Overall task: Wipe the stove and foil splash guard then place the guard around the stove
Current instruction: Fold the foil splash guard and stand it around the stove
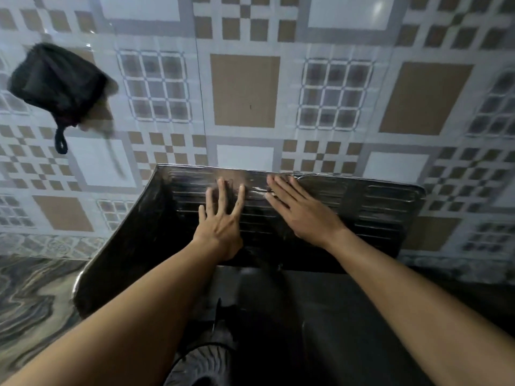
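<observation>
Dark stove (278,316) at bottom centre on marbled surface (30,296). Left hand (221,221) and right hand (299,207), fingers spread, flat on upright foil splash guard (384,207) mid-frame against tiled wall (245,90). Black pouch (55,82) upper left.

Blurred: fingers of the left hand (223,221) against the foil splash guard (376,207), and the dark pouch (55,84) hanging on the tiled wall (245,90). Hidden under both forearms: much of the stove (278,316), too dark to read in detail. Cut off by the bottom edge: a round ribbed burner part (200,366). Cut off at left: the marbled counter (28,302).
</observation>
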Demonstrator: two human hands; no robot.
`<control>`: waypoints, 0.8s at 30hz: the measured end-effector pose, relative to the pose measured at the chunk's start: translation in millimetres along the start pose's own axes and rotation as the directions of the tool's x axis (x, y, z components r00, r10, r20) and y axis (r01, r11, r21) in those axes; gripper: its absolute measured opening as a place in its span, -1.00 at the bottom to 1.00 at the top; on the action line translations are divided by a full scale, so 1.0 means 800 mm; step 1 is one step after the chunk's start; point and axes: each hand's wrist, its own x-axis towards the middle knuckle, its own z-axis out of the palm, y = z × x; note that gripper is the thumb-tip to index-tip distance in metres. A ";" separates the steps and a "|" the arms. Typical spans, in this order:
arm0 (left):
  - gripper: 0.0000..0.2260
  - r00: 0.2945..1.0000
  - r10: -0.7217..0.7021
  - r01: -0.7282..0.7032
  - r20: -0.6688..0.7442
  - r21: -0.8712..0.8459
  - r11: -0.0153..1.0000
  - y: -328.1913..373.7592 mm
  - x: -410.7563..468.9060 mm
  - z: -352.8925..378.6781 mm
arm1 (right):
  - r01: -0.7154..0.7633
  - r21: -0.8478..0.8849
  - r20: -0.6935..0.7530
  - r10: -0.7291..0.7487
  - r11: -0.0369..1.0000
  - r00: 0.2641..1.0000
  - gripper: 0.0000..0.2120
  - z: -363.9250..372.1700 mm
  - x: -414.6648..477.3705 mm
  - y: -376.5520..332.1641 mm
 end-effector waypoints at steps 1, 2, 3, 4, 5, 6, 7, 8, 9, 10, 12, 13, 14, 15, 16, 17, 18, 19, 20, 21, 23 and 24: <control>-0.09 1.000 -0.003 0.003 0.000 -0.015 1.000 0.001 0.007 0.005 | -0.023 -0.008 -0.027 0.022 1.000 0.999 -0.41 0.000 -0.008 0.004; -0.11 1.000 -0.009 0.009 -0.003 -0.034 0.999 0.003 0.012 0.011 | -0.062 -0.019 -0.044 0.061 0.998 0.997 -0.43 0.001 -0.018 0.007; -0.13 1.000 -0.019 0.019 -0.009 -0.056 0.998 0.006 0.016 0.015 | -0.108 -0.035 -0.044 0.106 0.994 0.993 -0.45 0.004 -0.028 0.009; -0.13 0.999 -0.035 0.034 -0.016 -0.071 0.997 0.010 0.019 0.019 | -0.150 -0.050 -0.020 0.149 0.987 0.989 -0.46 0.007 -0.038 0.011; -0.11 0.998 -0.055 0.052 -0.031 -0.083 0.995 0.015 0.021 0.023 | -0.181 -0.062 0.021 0.182 0.982 0.983 -0.45 0.012 -0.047 0.013; -0.10 0.995 -0.078 0.072 -0.061 -0.096 0.993 0.021 0.022 0.026 | -0.197 -0.073 0.061 0.201 0.978 0.978 -0.43 0.017 -0.052 0.016; -0.08 0.989 -0.102 0.090 -0.105 -0.113 0.990 0.027 0.022 0.029 | -0.208 -0.075 0.084 0.214 0.975 0.973 -0.39 0.022 -0.055 0.018; -0.07 0.981 -0.124 0.104 -0.151 -0.135 0.985 0.033 0.022 0.030 | -0.218 -0.072 0.099 0.224 0.973 0.970 -0.37 0.027 -0.056 0.019; -0.07 0.973 -0.139 0.110 -0.186 -0.160 0.981 0.039 0.023 0.030 | -0.225 -0.069 0.108 0.231 0.972 0.967 -0.35 0.031 -0.055 0.020; -0.06 0.969 -0.143 0.106 -0.200 -0.183 0.977 0.045 0.026 0.030 | -0.231 -0.063 0.114 0.237 0.971 0.965 -0.35 0.032 -0.054 0.020; -0.04 0.976 -0.137 0.097 -0.170 -0.225 0.970 0.051 0.035 0.029 | -0.230 -0.047 0.145 0.234 0.972 0.961 -0.34 0.029 -0.053 0.018; -0.03 0.980 -0.142 0.106 -0.137 -0.243 0.964 0.052 0.041 0.027 | -0.224 -0.025 0.162 0.225 0.974 0.961 -0.33 0.025 -0.054 0.016; -0.02 0.983 -0.156 0.126 -0.098 -0.263 0.957 0.053 0.047 0.026 | -0.224 0.006 0.165 0.220 0.975 0.961 -0.30 0.022 -0.056 0.013; -0.02 0.983 -0.171 0.147 -0.062 -0.286 0.947 0.054 0.053 0.024 | -0.240 0.037 0.147 0.233 0.970 0.961 -0.26 0.019 -0.060 0.011; -0.03 0.982 -0.184 0.164 -0.037 -0.308 0.937 0.055 0.058 0.023 | -0.272 0.053 0.116 0.264 0.961 0.957 -0.22 0.019 -0.064 0.008; -0.04 0.980 -0.195 0.176 -0.027 -0.327 0.929 0.057 0.061 0.022 | -0.317 0.059 0.084 0.312 0.947 0.946 -0.19 0.021 -0.069 0.007; -0.06 0.979 -0.201 0.179 -0.030 -0.343 0.922 0.059 0.062 0.021 | -0.371 0.062 0.063 0.368 0.926 0.928 -0.17 0.024 -0.074 0.008; -0.07 0.978 -0.204 0.177 -0.040 -0.358 0.917 0.061 0.062 0.022 | -0.418 0.061 0.055 0.416 0.906 0.908 -0.13 0.028 -0.079 0.011; -0.07 0.976 -0.210 0.174 -0.060 -0.370 0.913 0.063 0.061 0.023 | -0.443 0.050 0.063 0.440 0.895 0.896 -0.10 0.031 -0.082 0.014; -0.08 0.971 -0.221 0.169 -0.096 -0.381 0.909 0.066 0.058 0.026 | -0.446 0.029 0.080 0.443 0.894 0.893 -0.07 0.033 -0.083 0.017; -0.08 0.945 -0.252 0.149 -0.208 -0.412 0.899 0.077 0.051 0.034 | -0.430 0.000 0.113 0.428 0.903 0.897 -0.04 0.038 -0.084 0.021; -0.06 0.931 -0.263 0.132 -0.255 -0.436 0.890 0.084 0.049 0.037 | -0.431 0.001 0.120 0.428 0.902 0.896 -0.04 0.041 -0.083 0.021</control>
